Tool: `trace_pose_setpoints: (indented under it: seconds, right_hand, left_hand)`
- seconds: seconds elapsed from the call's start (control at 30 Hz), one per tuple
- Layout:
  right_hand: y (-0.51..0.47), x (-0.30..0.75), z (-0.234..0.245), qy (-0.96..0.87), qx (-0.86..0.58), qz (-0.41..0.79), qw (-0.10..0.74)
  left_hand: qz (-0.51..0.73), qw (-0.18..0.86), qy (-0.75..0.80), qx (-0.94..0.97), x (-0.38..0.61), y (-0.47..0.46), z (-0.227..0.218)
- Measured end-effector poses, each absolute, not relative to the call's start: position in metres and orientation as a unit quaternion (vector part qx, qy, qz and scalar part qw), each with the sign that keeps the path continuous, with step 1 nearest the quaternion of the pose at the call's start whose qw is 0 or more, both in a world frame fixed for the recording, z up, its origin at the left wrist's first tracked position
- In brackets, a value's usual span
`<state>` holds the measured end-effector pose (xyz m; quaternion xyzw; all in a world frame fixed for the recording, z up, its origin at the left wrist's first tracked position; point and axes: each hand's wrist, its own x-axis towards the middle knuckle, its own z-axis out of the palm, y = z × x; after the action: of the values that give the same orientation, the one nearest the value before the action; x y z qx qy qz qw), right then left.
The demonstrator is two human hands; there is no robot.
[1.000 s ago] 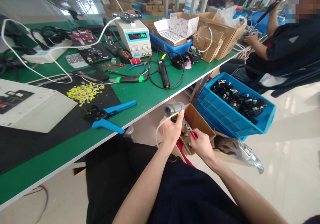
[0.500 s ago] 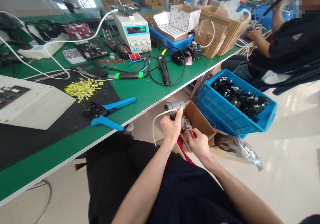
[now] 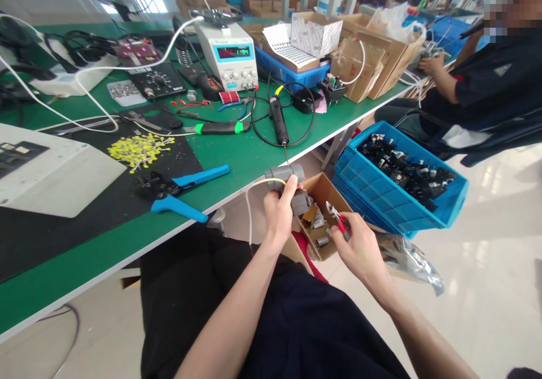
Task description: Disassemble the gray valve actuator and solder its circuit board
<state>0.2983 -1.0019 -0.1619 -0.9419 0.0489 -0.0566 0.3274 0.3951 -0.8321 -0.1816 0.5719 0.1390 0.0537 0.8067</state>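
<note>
My left hand (image 3: 277,212) is closed round a grey pipe fitting (image 3: 288,178) with a cream cable (image 3: 249,209) looping down from it, held just off the green bench's front edge. My right hand (image 3: 359,246) grips red-handled cutters (image 3: 339,221), their jaws pointing up-left over an open cardboard box (image 3: 334,198) that holds small grey parts. The cutters stand a little apart from the fitting.
The green bench (image 3: 237,164) carries blue-handled crimpers (image 3: 186,192), yellow components (image 3: 138,150), a soldering iron (image 3: 279,119), a power supply (image 3: 228,57) and cartons. A blue crate (image 3: 440,209) of black parts sits on the floor at right. Another person (image 3: 478,91) works at far right.
My right hand has drawn the cutters away to the right, off the fitting. My left hand has shifted the fitting slightly left and tilted it.
</note>
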Motion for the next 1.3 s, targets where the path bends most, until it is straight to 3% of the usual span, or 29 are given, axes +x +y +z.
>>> trace_pose_setpoints:
  seconds: [0.27,0.4,0.5,0.6,0.7,0.87,1.07,1.3]
  right_hand:
    - [-0.993,0.294,-0.134,-0.032,-0.957,-0.035,0.285]
    - [-0.999,0.307,-0.115,-0.058,-0.944,-0.005,0.325]
    - [-0.999,0.344,-0.092,-0.104,-0.943,-0.048,0.312]
    - [-0.975,0.404,-0.064,-0.195,-0.946,-0.109,0.236]
    - [-0.921,0.472,-0.047,-0.280,-0.950,-0.105,0.084]
    - [-0.825,0.548,-0.070,-0.348,-0.935,-0.067,0.017]
    - [-0.788,0.578,-0.100,-0.375,-0.927,-0.012,-0.001]
    - [-0.762,0.677,-0.081,-0.185,-0.983,0.007,-0.004]
  left_hand:
    - [0.015,0.902,0.105,0.418,0.390,-0.831,-0.157]
    - [0.003,0.865,0.106,0.490,0.388,-0.823,-0.160]
    - [-0.009,0.811,0.103,0.576,0.386,-0.812,-0.170]
    - [-0.010,0.779,0.096,0.620,0.385,-0.802,-0.180]
    - [-0.007,0.748,0.094,0.657,0.384,-0.796,-0.187]
    - [-0.026,0.717,0.092,0.690,0.380,-0.788,-0.198]
    - [-0.036,0.707,0.088,0.701,0.380,-0.771,-0.207]
    - [-0.035,0.722,0.085,0.686,0.389,-0.755,-0.196]
